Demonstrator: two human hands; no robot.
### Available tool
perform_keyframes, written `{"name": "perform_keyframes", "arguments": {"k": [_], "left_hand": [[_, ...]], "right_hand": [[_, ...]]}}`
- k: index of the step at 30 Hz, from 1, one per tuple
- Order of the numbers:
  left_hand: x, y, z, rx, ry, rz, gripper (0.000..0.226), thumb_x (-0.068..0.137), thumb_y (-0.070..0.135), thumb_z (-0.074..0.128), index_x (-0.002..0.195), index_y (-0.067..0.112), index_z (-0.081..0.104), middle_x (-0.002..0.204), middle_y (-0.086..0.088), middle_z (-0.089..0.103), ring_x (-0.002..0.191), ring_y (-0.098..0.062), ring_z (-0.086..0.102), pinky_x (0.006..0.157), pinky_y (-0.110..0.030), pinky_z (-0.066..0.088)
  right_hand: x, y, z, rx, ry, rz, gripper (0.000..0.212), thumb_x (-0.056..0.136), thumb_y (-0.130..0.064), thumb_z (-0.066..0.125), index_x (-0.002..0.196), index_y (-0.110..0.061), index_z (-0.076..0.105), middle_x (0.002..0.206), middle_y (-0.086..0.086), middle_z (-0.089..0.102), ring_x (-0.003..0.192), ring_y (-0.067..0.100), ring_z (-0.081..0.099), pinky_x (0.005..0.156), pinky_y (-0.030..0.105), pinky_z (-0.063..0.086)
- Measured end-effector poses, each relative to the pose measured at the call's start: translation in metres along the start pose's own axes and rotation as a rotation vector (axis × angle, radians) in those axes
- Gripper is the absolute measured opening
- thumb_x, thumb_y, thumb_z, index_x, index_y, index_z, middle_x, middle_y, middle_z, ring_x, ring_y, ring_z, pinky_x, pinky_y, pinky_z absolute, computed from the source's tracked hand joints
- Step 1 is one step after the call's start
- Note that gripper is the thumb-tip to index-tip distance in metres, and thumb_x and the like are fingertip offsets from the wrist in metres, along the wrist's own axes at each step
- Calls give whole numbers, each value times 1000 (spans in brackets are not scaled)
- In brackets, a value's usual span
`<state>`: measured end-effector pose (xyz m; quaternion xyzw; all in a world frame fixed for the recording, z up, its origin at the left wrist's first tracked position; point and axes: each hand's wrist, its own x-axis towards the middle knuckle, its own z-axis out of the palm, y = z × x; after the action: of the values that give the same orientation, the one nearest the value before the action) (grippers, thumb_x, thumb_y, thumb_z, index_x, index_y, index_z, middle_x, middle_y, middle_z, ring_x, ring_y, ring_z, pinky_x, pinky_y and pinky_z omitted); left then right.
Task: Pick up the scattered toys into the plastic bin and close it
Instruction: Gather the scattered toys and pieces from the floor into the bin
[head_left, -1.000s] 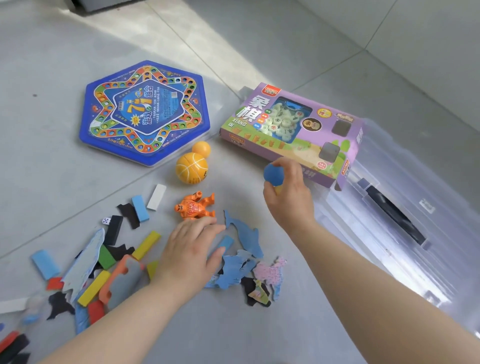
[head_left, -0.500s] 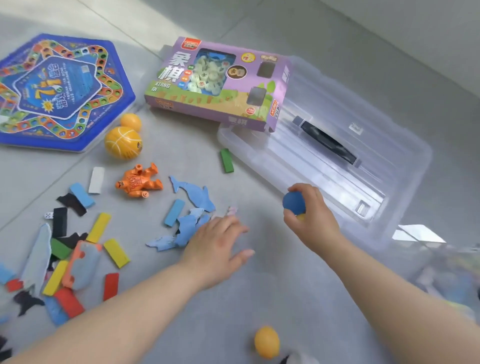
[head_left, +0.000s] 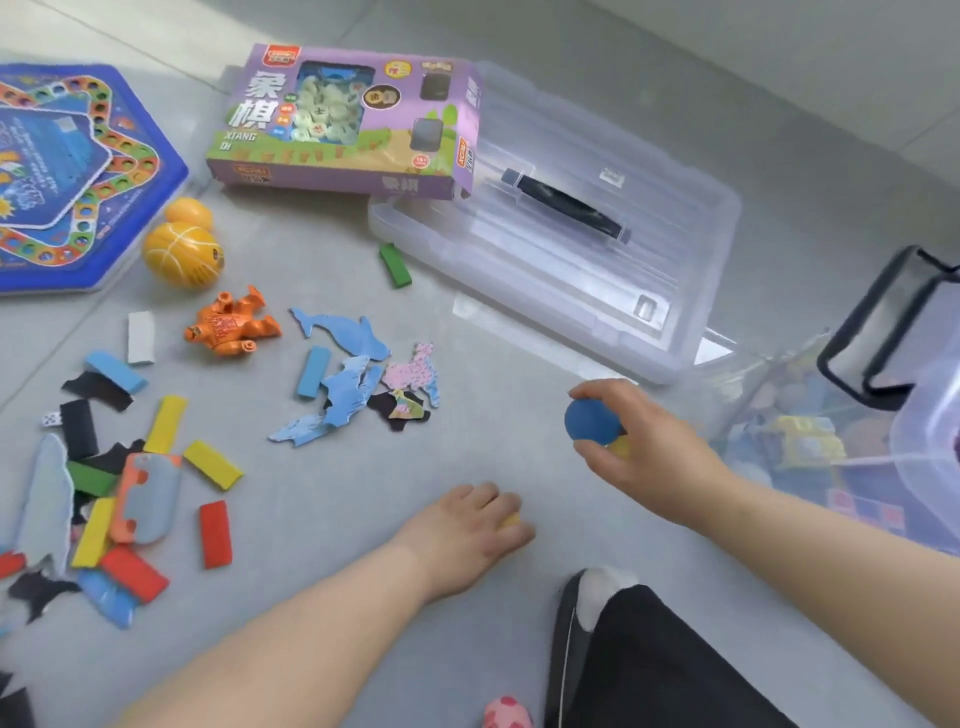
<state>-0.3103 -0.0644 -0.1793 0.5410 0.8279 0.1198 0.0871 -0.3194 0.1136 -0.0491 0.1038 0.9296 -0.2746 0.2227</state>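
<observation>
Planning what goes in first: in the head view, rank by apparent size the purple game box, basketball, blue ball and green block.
1. purple game box
2. basketball
3. blue ball, partly covered by the right hand, so less sure
4. green block

Right grip (head_left: 649, 441) holds a blue ball (head_left: 592, 421) near the bin (head_left: 930, 457); left grip (head_left: 462, 535) curls over a yellow ball (head_left: 511, 519) on the floor (head_left: 337, 509).
</observation>
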Motion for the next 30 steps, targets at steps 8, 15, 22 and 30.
{"name": "perform_keyframes", "arguments": {"k": [8,15,22,30], "left_hand": [[-27,34,-13,-303,223,-527,40,89,19,45,127,28,37,128,8,40,113,-17,50,83,-25,45],[6,65,-73,-542,581,-406,36,72,46,35,107,38,37,111,17,37,96,-3,43,77,-10,37],[127,149,-164,-617,809,-113,42,72,43,52,105,25,33,104,11,53,88,-11,47,73,-20,39],[232,202,-151,-21,565,2,40,79,34,56,114,14,56,114,-6,63,109,-13,53,103,-30,17]], "right_hand": [[-45,-25,-33,-30,308,-91,39,89,-20,55,126,-28,44,110,-16,42,71,3,50,66,20,34],[-102,13,-66,-5,804,-488,38,79,-28,51,116,-24,40,110,-7,49,87,9,51,73,2,36],[-133,112,-123,279,855,232,39,88,-18,54,125,-17,45,112,2,48,86,21,47,74,23,35],[-145,187,-109,231,379,472,42,91,-20,47,132,-14,42,117,9,54,103,28,51,89,33,42]]}}
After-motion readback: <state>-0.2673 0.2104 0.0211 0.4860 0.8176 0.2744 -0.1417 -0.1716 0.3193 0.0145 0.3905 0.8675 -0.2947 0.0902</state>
